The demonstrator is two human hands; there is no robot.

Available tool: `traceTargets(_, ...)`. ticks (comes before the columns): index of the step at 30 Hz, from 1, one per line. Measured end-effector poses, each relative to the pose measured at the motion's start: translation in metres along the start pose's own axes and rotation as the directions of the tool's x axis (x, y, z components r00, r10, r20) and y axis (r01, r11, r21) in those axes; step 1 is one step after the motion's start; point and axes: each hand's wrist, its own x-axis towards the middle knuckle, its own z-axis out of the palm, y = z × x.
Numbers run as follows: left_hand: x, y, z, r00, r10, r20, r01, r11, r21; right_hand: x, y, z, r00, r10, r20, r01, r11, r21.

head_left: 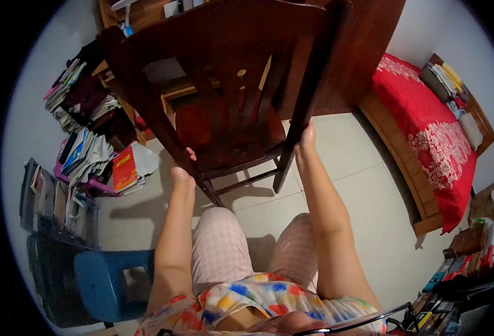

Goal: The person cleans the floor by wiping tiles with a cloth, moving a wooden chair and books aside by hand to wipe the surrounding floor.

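A dark reddish-brown wooden chair (pixel 219 33) stands right in front of me, its slatted back toward me and its seat (pixel 224 134) showing through the slats. My left hand (pixel 183 175) is closed round the lower part of the left back post, with fingertips peeking out on the inner side. On the other side, my right hand (pixel 307 138) grips the right back post at about seat height; most of its fingers are hidden behind the wood. I cannot tell whether all the chair's legs touch the floor.
Stacks of books and papers (pixel 87 154) lie at the left, near a blue plastic stool (pixel 98 285). Behind the chair is a wooden desk (pixel 174 92). A bed with a red patterned cover (pixel 426 123) stands at the right, above more clutter (pixel 471 269). Pale tiles (pixel 359 185) cover the floor.
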Motion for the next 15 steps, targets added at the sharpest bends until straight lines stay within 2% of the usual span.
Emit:
traceTargets(4, 0.000, -0.057, 0.058, 0.999, -0.033, 0.025, 0.033, 0.999, -0.028, 0.055, -0.047, -0.049, 0.999, -0.012, -0.051, 0.013, 1.000, 0.018)
traceTargets(5, 0.003, -0.075, 0.073, 0.998, -0.043, 0.040, 0.045, 0.998, -0.040, 0.071, -0.057, -0.066, 0.994, -0.102, -0.031, 0.102, 0.995, -0.001)
traceTargets(8, -0.001, -0.121, 0.133, 0.985, -0.151, 0.085, 0.157, 0.986, -0.062, 0.108, -0.104, -0.119, 0.986, -0.166, -0.012, 0.165, 0.984, -0.073)
traceTargets(9, 0.012, -0.147, 0.139, 0.978, -0.091, 0.187, 0.081, 0.995, 0.061, 0.112, -0.120, -0.127, 0.969, -0.241, -0.060, 0.236, 0.969, -0.073)
traceTargets(10, 0.018, -0.166, 0.154, 0.976, -0.129, 0.174, 0.119, 0.991, 0.066, 0.122, -0.133, -0.144, 0.965, -0.221, -0.141, 0.216, 0.975, -0.052)
traceTargets(13, 0.009, -0.216, 0.213, 0.960, -0.243, 0.142, 0.224, 0.965, 0.135, 0.154, -0.175, -0.202, 0.946, -0.282, -0.157, 0.267, 0.957, -0.110)
traceTargets(15, 0.010, -0.259, 0.237, 0.946, -0.265, 0.187, 0.237, 0.959, 0.155, 0.168, -0.198, -0.235, 0.927, -0.315, -0.202, 0.304, 0.949, -0.086)
